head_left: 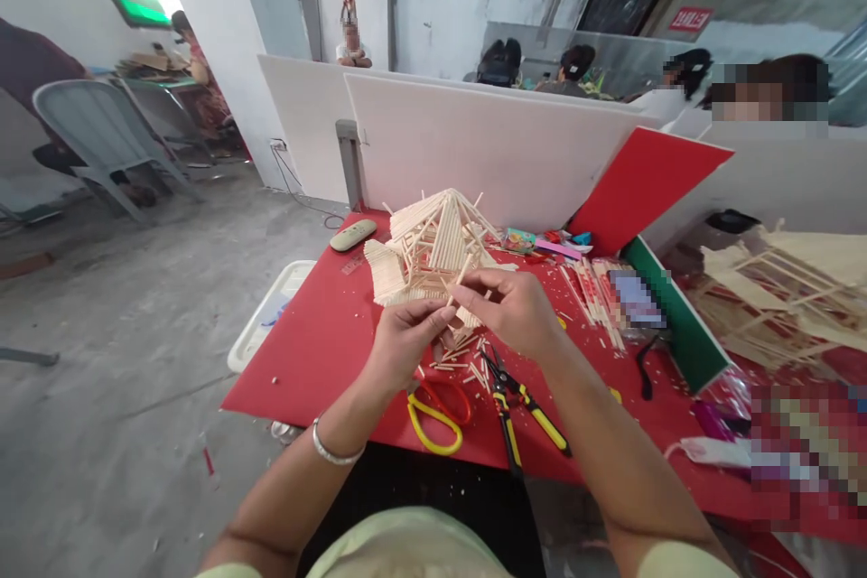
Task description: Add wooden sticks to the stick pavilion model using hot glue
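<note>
Wooden is the stick (463,272) we pinch with left hand (405,343) and right hand (518,309), both nearly closed, likely for steadiness, the model (447,230) just beyond.

From my head, this single view is facing forward and down, looking closely over my fingers (498,279) and the worktop (312,334) toward the far partition (474,144).
</note>
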Action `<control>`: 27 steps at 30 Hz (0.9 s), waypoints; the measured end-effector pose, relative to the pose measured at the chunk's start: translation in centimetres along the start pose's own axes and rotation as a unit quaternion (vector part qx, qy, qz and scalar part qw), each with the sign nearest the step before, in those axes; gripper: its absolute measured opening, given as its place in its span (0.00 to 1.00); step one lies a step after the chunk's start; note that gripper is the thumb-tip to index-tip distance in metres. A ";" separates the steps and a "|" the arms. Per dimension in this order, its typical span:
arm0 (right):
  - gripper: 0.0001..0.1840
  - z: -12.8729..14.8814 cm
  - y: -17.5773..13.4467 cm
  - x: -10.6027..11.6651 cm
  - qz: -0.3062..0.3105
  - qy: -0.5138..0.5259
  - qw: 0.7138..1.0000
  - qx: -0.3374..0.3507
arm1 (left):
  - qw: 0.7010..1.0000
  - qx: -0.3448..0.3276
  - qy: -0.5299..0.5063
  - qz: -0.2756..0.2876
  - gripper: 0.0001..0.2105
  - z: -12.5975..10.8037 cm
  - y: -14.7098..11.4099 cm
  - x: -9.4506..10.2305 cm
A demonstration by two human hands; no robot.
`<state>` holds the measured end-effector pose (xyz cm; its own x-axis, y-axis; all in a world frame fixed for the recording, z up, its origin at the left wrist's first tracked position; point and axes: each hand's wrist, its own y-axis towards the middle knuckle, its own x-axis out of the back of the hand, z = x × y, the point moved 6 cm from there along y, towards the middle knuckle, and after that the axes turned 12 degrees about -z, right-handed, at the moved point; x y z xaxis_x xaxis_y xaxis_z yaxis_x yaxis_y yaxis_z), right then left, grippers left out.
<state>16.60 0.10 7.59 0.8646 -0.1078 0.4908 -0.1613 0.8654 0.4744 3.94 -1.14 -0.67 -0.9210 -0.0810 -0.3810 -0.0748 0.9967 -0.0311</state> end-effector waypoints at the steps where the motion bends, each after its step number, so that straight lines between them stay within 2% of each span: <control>1: 0.13 0.0 0.4 -0.4 -0.003 -0.012 1.000 0.013 | 1.000 -0.004 -0.005 -0.007 0.13 -0.1 0.3 0.3; 5: 0.14 -0.1 1.5 -1.1 -0.016 -0.078 0.995 0.053 | 0.999 -0.020 -0.022 -0.041 0.14 -0.6 1.7 1.8; 9: 0.14 0.2 2.1 -0.1 -0.066 -0.138 0.985 0.085 | 0.996 -0.022 -0.025 -0.078 0.15 -0.9 3.4 2.7; 17: 0.12 -0.1 1.1 1.8 -0.073 -0.152 0.979 0.115 | 0.993 -0.038 0.015 -0.111 0.19 -1.7 4.9 2.1; 27: 0.11 -0.6 1.2 2.3 -0.066 -0.136 0.982 0.113 | 0.997 -0.030 0.026 -0.071 0.18 -2.0 5.2 1.1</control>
<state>18.71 1.20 8.88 0.7312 -0.3653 0.5761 -0.1844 0.7073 0.6825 1.76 3.96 0.59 -0.9179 -0.2217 -0.3292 -0.2262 0.9738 -0.0250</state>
